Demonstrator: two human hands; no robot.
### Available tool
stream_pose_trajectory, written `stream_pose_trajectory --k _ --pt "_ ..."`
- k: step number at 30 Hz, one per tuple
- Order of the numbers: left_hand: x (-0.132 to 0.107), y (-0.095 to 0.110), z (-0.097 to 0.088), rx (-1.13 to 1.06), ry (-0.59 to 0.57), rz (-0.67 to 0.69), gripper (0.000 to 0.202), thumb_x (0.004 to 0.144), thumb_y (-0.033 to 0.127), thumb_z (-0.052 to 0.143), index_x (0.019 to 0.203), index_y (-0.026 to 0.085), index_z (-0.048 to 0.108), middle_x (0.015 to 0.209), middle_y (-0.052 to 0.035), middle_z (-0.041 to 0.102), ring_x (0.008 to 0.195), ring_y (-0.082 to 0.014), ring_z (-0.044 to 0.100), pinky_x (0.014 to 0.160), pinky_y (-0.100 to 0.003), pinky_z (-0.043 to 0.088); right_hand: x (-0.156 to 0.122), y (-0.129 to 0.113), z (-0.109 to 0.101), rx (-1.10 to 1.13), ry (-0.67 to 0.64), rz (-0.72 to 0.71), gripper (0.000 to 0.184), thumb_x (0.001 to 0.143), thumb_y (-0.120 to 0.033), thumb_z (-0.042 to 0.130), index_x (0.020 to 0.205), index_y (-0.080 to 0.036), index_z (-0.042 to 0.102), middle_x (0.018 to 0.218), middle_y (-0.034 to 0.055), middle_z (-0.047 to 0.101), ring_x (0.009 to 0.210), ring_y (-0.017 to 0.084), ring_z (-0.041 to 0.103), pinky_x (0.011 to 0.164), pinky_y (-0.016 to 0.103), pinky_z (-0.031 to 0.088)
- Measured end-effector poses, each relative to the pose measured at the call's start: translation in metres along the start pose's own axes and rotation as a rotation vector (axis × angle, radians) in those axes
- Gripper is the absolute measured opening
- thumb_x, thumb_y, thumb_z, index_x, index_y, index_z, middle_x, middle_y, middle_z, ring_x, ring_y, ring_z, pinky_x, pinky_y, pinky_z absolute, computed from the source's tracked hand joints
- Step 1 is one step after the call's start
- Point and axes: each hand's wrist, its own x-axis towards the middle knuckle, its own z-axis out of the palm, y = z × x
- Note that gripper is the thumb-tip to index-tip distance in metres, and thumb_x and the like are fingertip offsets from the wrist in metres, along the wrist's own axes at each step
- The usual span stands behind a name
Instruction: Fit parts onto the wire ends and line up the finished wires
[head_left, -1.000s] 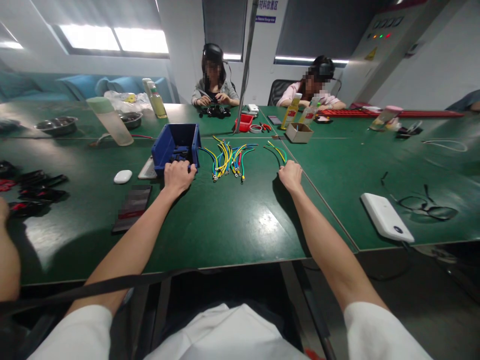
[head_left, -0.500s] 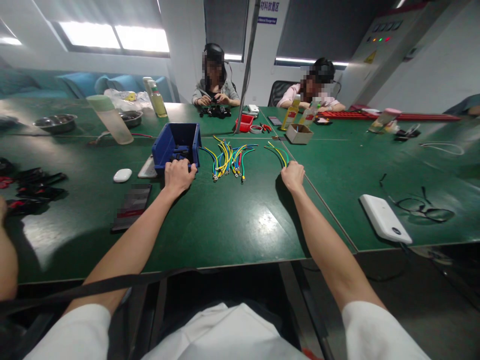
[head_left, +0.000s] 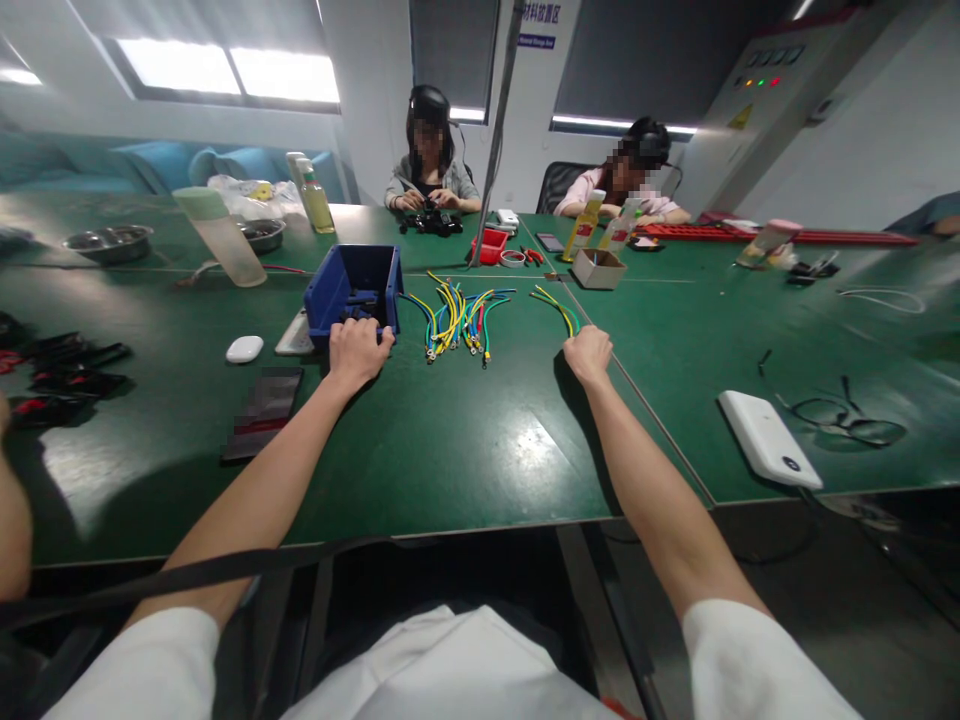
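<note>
My left hand (head_left: 358,350) is closed over the front lip of a blue plastic parts bin (head_left: 352,262), with black parts lying inside. The fingertips are partly hidden behind the lip. Right of the bin, a loose pile of yellow, green and blue wires (head_left: 453,318) with ring terminals lies on the green table. My right hand (head_left: 588,352) rests farther right, its fingers closed on the near ends of a few yellow and green wires (head_left: 556,306); those ends are hidden under the hand.
A phone (head_left: 264,412) and a white earbud case (head_left: 245,349) lie left of my left arm. At right are a white power bank (head_left: 769,436) and eyeglasses (head_left: 847,420). Beyond the wires stand a small carton (head_left: 598,270), a red tray (head_left: 490,247) and a metal pole (head_left: 496,140). Two people sit opposite.
Both hands keep almost the same places. The wires and the bin have not visibly moved.
</note>
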Motion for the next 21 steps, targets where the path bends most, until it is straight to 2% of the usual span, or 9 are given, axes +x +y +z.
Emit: stream_pose_trajectory --k 8,21 --pt "0.001 -0.0018 0.0049 -0.022 0.029 0.002 0.049 0.094 0.046 0.029 0.094 0.013 0.066 0.094 -0.0184 0.068 0.095 -0.035 0.057 0.084 -0.047 0.037 -0.0028 -0.003 0.0006 -0.019 0.017 0.051 0.031 0.086 -0.017 0.049 0.104 -0.004 0.07 0.101 0.0276 0.066 0.103 0.038 0.065 0.085 0.044 0.05" --pt "-0.0011 0.0009 0.0018 -0.118 0.074 -0.025 0.04 0.092 0.043 0.036 0.1 0.014 0.063 0.102 -0.017 0.066 0.098 -0.0345 0.056 0.086 -0.046 0.036 0.0021 0.0026 0.0089 0.007 0.04 0.034 0.029 0.086 -0.022 0.05 0.107 -0.011 0.067 0.105 0.0211 0.067 0.102 0.035 0.066 0.085 0.043 0.05"
